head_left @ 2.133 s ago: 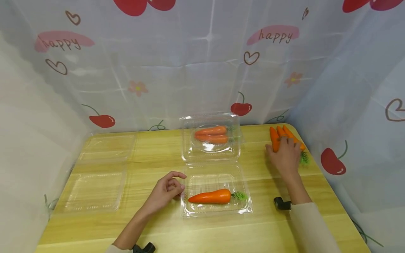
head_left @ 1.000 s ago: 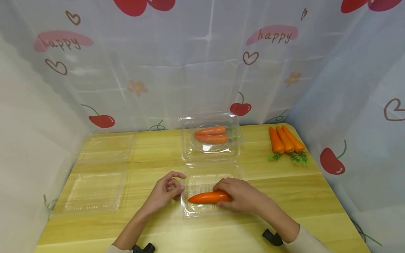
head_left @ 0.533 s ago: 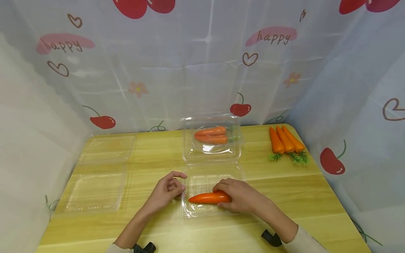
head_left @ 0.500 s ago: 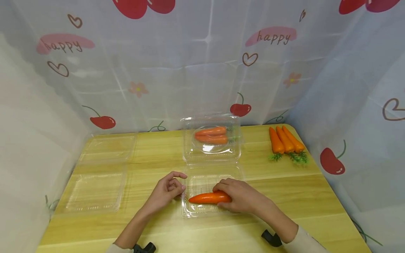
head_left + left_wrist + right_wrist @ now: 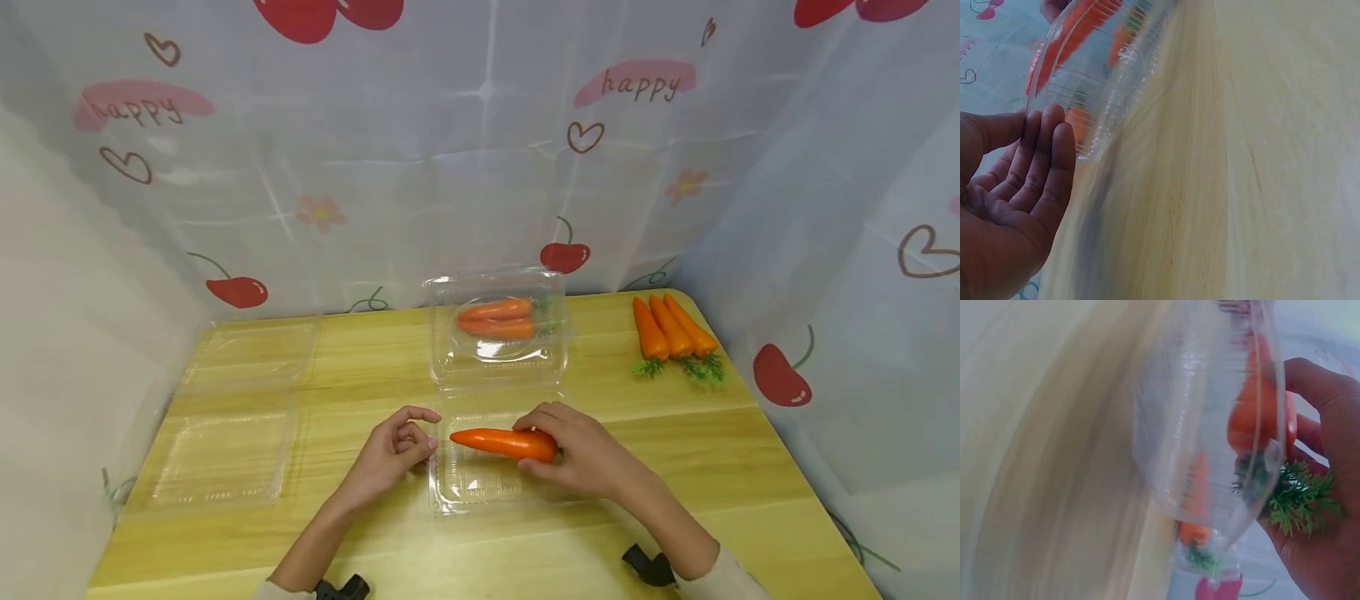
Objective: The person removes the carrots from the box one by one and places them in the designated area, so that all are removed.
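Note:
A clear plastic clamshell container (image 5: 480,492) lies in front of me with its lid (image 5: 442,358) raised at the back. My left hand (image 5: 390,450) is at its left side; in the left wrist view, thumb and fingers pinch the rim. My right hand (image 5: 588,454) grips an orange carrot (image 5: 495,442) by its thick end, over the container's base, tip pointing left. The hand covers most of its leafy top in the head view; the green leaves (image 5: 1300,497) show in the right wrist view.
Two carrots (image 5: 495,329) show through the raised lid. Three more carrots (image 5: 675,329) lie side by side at the table's back right corner. Another clear clamshell container (image 5: 225,458) lies open at the left. A printed curtain (image 5: 465,183) stands behind the table.
My right hand left the carrots at the back right, took hold of the carrot in the container and has raised it, slightly toward the back. My left hand stays at the container's side.

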Action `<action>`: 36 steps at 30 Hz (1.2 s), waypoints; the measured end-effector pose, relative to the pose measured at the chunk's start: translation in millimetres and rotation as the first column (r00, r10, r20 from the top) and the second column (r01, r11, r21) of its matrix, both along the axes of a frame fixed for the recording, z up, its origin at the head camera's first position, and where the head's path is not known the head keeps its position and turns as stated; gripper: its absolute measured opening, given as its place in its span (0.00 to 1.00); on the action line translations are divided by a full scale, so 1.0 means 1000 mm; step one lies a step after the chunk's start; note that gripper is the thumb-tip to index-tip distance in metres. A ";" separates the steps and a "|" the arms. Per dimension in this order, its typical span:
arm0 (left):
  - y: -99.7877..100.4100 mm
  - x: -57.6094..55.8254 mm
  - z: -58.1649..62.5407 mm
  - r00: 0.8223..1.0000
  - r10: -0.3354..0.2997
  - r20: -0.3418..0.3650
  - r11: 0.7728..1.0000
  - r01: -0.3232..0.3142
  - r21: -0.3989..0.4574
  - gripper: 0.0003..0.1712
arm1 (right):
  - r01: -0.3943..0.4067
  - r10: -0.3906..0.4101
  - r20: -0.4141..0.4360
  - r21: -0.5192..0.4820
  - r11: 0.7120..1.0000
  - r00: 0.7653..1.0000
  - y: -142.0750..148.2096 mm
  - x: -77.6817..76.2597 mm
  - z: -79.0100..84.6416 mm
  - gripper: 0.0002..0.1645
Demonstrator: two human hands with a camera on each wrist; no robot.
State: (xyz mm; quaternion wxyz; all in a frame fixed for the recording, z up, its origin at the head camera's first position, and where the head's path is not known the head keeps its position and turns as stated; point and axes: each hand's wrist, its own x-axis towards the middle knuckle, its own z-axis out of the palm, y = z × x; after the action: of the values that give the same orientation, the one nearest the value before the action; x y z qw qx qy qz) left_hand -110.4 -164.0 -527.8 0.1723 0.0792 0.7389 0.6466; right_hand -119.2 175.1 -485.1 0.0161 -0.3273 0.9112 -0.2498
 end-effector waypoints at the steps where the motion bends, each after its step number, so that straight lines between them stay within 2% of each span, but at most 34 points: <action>1: 0.000 0.000 0.000 1.000 0.001 0.001 1.000 -0.001 -0.001 0.25 | 0.009 -0.009 -0.014 -0.016 1.000 1.000 0.001 0.001 0.002 0.24; 5: -0.001 0.000 -0.001 1.000 0.002 0.000 1.000 -0.002 -0.004 0.24 | 0.045 -0.047 -0.051 -0.045 0.998 0.998 0.008 0.005 0.007 0.24; 10: -0.001 0.002 -0.002 1.000 0.010 -0.014 1.000 -0.010 -0.004 0.24 | 0.097 -0.102 -0.053 -0.077 0.992 0.993 0.021 0.009 0.011 0.25; 16: -0.001 0.003 -0.002 1.000 0.015 -0.015 1.000 -0.015 0.015 0.25 | 0.171 -0.178 -0.034 -0.141 0.975 0.983 0.044 0.007 0.004 0.25; 21: 0.000 0.003 -0.003 1.000 0.007 -0.013 1.000 -0.007 0.022 0.25 | 0.262 -0.272 -0.047 -0.155 0.952 0.961 0.067 0.006 -0.007 0.26; 26: 0.000 0.003 -0.003 1.000 0.011 -0.005 1.000 -0.011 0.011 0.25 | 0.314 -0.334 -0.086 -0.186 0.931 0.939 0.088 0.010 -0.015 0.28; 36: 0.000 0.001 -0.004 1.000 0.021 -0.018 1.000 -0.020 0.019 0.24 | 0.493 -0.507 -0.012 -0.220 0.842 0.862 0.134 0.017 -0.023 0.27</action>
State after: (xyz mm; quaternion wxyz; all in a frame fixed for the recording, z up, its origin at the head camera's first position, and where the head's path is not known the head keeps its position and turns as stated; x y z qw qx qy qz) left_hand -109.8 -164.5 -531.3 0.1583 0.0789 0.7351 0.6545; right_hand -102.2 308.9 -508.4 -0.1157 -0.0869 0.9335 -0.3282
